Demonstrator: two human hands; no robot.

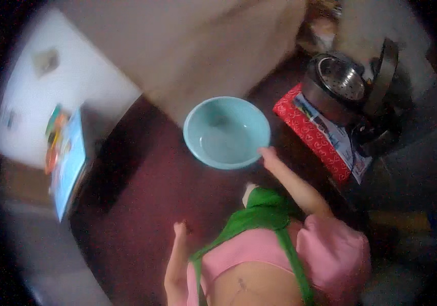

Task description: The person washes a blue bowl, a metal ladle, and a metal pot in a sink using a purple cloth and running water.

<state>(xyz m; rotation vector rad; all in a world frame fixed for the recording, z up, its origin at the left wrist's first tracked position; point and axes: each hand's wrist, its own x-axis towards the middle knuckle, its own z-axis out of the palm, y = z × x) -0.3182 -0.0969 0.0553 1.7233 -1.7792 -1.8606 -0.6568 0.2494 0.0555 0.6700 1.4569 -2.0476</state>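
A round pale turquoise basin (228, 140) hangs tilted over the dark red floor in the middle of the head view, its inside facing up. With my right arm stretched forward, my right hand (268, 157) is closed on the basin's near right rim. Inside the basin there is a faint darker patch that I cannot make out. My left hand (180, 228) is low at my side, apart from the basin. Its fingers look curled in, though blurred, and nothing shows in them.
On the right, a red patterned cloth (314, 135) covers a surface bearing a steel pot (338, 79) with a perforated insert and a raised lid. A light blue board-like surface (70, 163) with colourful items stands left. A beige curtain-like sheet (193, 51) is ahead.
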